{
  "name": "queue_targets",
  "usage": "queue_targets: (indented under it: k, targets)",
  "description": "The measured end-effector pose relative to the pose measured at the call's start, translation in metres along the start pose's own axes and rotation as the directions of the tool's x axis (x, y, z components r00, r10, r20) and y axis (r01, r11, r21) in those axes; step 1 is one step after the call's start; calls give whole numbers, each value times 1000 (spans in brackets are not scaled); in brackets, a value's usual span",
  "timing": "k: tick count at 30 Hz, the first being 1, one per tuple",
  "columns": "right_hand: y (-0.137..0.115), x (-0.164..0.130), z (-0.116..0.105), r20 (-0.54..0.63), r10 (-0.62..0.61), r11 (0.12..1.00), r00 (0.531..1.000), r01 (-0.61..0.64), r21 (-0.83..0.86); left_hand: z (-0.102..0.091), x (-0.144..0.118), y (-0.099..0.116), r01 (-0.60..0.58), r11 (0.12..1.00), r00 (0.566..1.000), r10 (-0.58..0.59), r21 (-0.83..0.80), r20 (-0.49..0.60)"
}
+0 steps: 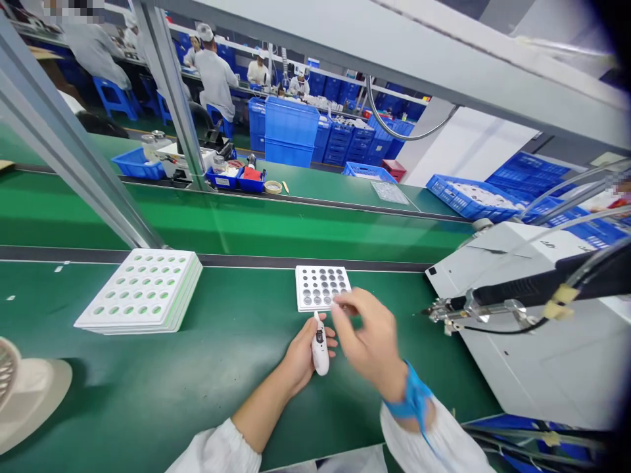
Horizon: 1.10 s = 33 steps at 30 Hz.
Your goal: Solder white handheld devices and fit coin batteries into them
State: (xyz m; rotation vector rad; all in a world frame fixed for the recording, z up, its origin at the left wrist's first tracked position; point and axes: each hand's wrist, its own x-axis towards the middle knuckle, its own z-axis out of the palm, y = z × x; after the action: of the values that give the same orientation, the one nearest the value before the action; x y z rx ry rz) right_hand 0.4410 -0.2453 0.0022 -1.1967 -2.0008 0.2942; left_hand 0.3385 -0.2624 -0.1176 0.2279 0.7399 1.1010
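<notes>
My left hand (300,358) grips a small white pen-shaped device (320,345) with a dark button on top, held upright over the green bench mat. Just beyond it lies a small white tray (321,288) whose round pockets hold several silver coin cells. My right hand (369,341) hovers over the tray's near right corner, fingers pinched together at its edge; I cannot tell whether a cell sits between the fingertips. A blue strap (413,397) circles my right wrist.
A stack of white holed trays (142,289) lies at the left. A soldering iron (493,305) on its holder points left from the white machine (532,368) at right. A white fan (24,394) sits at bottom left. Blue bins and other workers fill the background.
</notes>
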Motion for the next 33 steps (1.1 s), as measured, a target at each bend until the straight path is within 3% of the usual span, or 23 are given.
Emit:
queue_targets:
  k: [2, 4, 7, 12, 21, 27, 30, 33]
  targets:
    - [25, 22, 31, 228, 131, 987, 965, -105, -121, 0, 1, -2, -3, 1000, 1000, 3, 18, 9]
    - [48, 40, 54, 370, 217, 967, 903, -146, -211, -1, 2, -2, -3, 1000, 1000, 3, 27, 0]
    - [68, 51, 72, 458, 253, 954, 852, -142, -264, -2, 1, -3, -14, 1000, 1000, 14, 4, -2]
    - [71, 52, 71, 531, 255, 952, 808, -114, -284, -1, 1, -1, 1, 1000, 1000, -1, -31, -2]
    - [63, 46, 61, 439, 182, 977, 880, -114, -178, 0, 0, 2, 18, 999, 1000, -19, -42, -22]
    - [50, -24, 37, 214, 176, 977, 961, -145, -154, 3, -2, 6, 62, 991, 998, -62, -115, 5]
    - [49, -58, 34, 175, 124, 984, 977, -98, -149, 6, -4, 9, 86, 986, 996, -89, -145, -12]
    - [50, -74, 38, 156, 78, 986, 985, -53, -161, 7, -5, 11, 87, 988, 995, -91, -128, -28]
